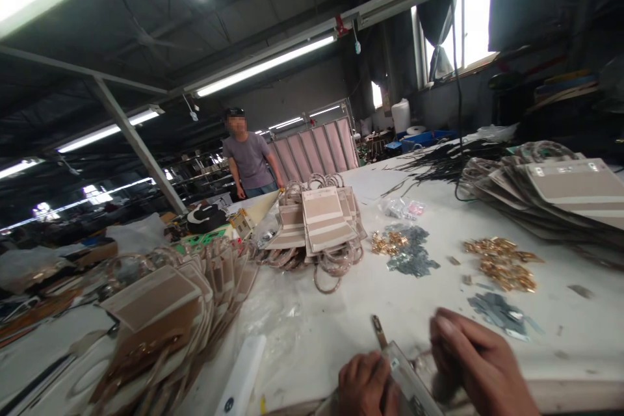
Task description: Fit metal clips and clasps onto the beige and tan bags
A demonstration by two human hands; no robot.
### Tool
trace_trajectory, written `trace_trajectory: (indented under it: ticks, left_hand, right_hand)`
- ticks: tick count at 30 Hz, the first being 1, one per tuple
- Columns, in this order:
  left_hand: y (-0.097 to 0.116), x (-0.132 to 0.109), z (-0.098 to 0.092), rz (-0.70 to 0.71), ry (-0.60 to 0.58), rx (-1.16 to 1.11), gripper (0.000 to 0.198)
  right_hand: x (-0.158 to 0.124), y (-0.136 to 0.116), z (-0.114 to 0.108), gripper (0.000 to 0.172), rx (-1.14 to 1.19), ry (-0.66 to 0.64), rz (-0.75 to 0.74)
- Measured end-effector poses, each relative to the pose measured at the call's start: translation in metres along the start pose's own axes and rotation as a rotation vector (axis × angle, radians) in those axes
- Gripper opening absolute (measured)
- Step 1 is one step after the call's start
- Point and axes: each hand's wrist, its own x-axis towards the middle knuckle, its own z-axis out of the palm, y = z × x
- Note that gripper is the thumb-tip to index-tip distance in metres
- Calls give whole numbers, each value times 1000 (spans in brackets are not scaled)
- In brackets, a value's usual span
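At the table's near edge, my left hand [363, 385] has its fingers curled over a flat beige bag panel [409, 380], seen at a slant. A small metal piece [378, 331] sticks out past the panel's far end. Right of the panel, my right hand [480, 361] is raised and blurred, thumb and fingers pressed together; whatever is between them is hidden. Beyond it lie a heap of gold metal fittings [507, 266] and a pile of thin grey plates [500, 312]. Farther off are a smaller gold heap [389, 242] and more grey plates [413, 250].
Stacks of beige bag panels with looped handles stand at left [151, 299], centre [327, 214] and right [575, 182]. A white bar-shaped object [241, 374] lies near the left front. Black strips [439, 159] cover the back. A person [251, 159] stands beyond the table.
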Motion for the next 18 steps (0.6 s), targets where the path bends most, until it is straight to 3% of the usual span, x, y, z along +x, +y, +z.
trace_trajectory:
  ticks: [3,5,10,14,18]
  left_hand:
    - [21,19,-23,-145,-337,-25,27]
    - [25,29,-28,-188,-468,-44,26]
    - [18,30,-21,-272,-547,-139,28]
    - [19,27,-20,-293,-538,-139,28]
    - [19,27,-21,-320,-524,-153,30]
  right_hand:
    - [29,8,28,59,23,-28,-201]
    - [42,26,33,62,-15,-27,-206]
    - [47,55,21,57,-19,-23,-43]
    - [44,46,27,56,116,-33,-46]
    - [44,35,52,58,175,-199,-97]
